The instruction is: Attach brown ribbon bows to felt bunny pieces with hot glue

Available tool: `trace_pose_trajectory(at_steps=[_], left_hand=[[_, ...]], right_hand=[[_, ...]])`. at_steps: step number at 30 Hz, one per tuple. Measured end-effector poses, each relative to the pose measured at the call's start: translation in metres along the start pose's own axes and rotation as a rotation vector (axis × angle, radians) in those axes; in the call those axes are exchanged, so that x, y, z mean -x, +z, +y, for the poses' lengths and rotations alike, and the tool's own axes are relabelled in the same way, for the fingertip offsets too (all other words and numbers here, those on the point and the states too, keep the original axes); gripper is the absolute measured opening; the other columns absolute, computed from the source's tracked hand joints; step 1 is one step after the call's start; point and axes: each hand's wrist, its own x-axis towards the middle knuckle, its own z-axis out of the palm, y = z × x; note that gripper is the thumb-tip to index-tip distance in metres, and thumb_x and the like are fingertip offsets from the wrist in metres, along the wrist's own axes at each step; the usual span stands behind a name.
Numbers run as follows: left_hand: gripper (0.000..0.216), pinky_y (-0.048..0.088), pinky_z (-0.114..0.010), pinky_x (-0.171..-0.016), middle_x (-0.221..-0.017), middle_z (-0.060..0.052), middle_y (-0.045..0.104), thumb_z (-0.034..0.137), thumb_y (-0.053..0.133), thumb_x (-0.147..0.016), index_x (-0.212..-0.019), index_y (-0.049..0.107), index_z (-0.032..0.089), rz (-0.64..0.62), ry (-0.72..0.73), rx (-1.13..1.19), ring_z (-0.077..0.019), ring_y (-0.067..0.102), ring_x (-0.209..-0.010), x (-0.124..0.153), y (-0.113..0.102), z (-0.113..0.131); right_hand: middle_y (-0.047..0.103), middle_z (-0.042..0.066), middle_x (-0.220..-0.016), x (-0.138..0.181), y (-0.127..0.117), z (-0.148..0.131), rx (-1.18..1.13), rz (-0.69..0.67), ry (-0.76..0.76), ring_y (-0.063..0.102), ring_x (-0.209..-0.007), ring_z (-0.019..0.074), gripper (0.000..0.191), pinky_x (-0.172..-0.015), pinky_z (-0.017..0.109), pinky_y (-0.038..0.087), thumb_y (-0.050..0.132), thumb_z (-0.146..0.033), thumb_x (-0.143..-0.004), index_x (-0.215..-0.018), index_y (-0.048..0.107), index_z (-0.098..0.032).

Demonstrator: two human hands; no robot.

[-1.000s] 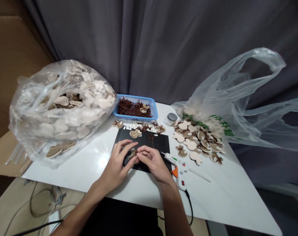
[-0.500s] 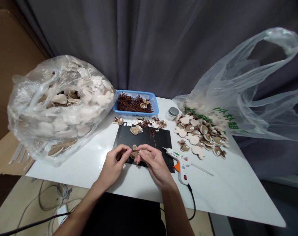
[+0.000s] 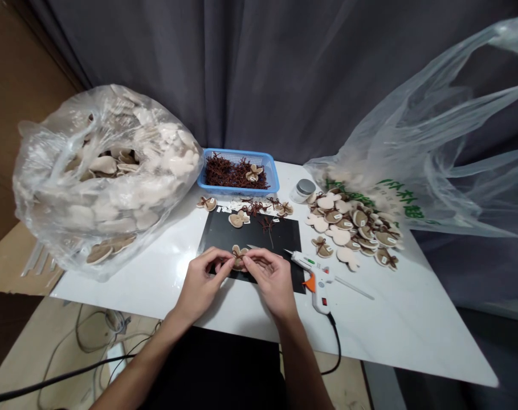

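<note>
Over the black mat (image 3: pixel 211 230), a small brown bunny-head-shaped fabric patch (image 3: pixel 239 250) with a dark brown bow is held between my two hands. My left hand (image 3: pixel 207 279) pinches its left side between thumb and forefinger. From the other side, my right hand (image 3: pixel 272 279) is closed on the patch with its thumb at the bow. A thin pointed metal tip (image 3: pixel 253 246) sticks out by the right fingers; the rest of that tool is hidden. Further back on the mat lies another patch (image 3: pixel 237 219), with loose brown bows (image 3: pixel 267 224) to its right.
A white glue gun (image 3: pixel 316 273) with a cord lies right of the mat. Behind are a blue basket (image 3: pixel 237 192) of brown bows and a grey-lidded jar (image 3: pixel 304 191). Patches are heaped (image 3: pixel 353 228) by a clear bag (image 3: pixel 433 142); a full bag (image 3: pixel 109 210) stands left.
My right fingers have shifted onto the patch's right side, and its bow now shows between both thumbs. The pointed metal tip now shows behind the right hand. The view has shifted slightly.
</note>
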Motion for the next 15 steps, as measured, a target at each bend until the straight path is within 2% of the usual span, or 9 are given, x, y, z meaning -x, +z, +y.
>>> trace_pose_trajectory(at_steps=[3, 8, 12, 15], left_hand=[[0.022, 0.043, -0.025, -0.063, -0.079, -0.002, 0.071, 0.04, 0.075, -0.093, -0.094, 0.08, 0.018, 0.006, -0.047, 0.068, -0.0138, 0.056, -0.067, 0.0, 0.003, 0.0], [0.029, 0.048, -0.026, -0.068, -0.085, -0.005, 0.075, 0.045, 0.078, -0.091, -0.096, 0.079, 0.017, -0.032, -0.108, 0.188, -0.0162, 0.062, -0.075, 0.001, 0.01, -0.001], [0.032, 0.048, -0.026, -0.069, -0.088, -0.006, 0.076, 0.049, 0.078, -0.091, -0.096, 0.078, 0.017, -0.036, -0.147, 0.239, -0.017, 0.063, -0.077, 0.001, 0.011, -0.003], [0.032, 0.048, -0.026, -0.07, -0.09, -0.005, 0.075, 0.049, 0.075, -0.093, -0.096, 0.076, 0.017, -0.086, -0.143, 0.196, -0.017, 0.063, -0.079, 0.0, 0.009, -0.001]], right_hand=[[0.077, 0.005, -0.085, 0.001, 0.001, 0.002, -0.001, 0.008, -0.02, 0.075, -0.077, 0.0192, 0.022, -0.078, 0.032, 0.064, 0.084, -0.042, -0.087, -0.088, 0.077, -0.021], [0.076, 0.006, -0.089, 0.006, 0.003, 0.003, 0.024, 0.035, -0.038, 0.075, -0.084, 0.0203, 0.023, -0.077, 0.031, 0.063, 0.082, -0.043, -0.088, -0.089, 0.077, -0.02], [0.075, 0.006, -0.09, 0.009, 0.004, -0.003, 0.141, 0.023, -0.078, 0.073, -0.083, 0.0199, 0.023, -0.076, 0.03, 0.061, 0.075, -0.042, -0.094, -0.09, 0.074, -0.02], [0.074, 0.005, -0.09, 0.011, 0.003, -0.009, 0.263, 0.008, -0.123, 0.07, -0.082, 0.0188, 0.019, -0.076, 0.029, 0.058, 0.068, -0.038, -0.098, -0.092, 0.071, -0.021]])
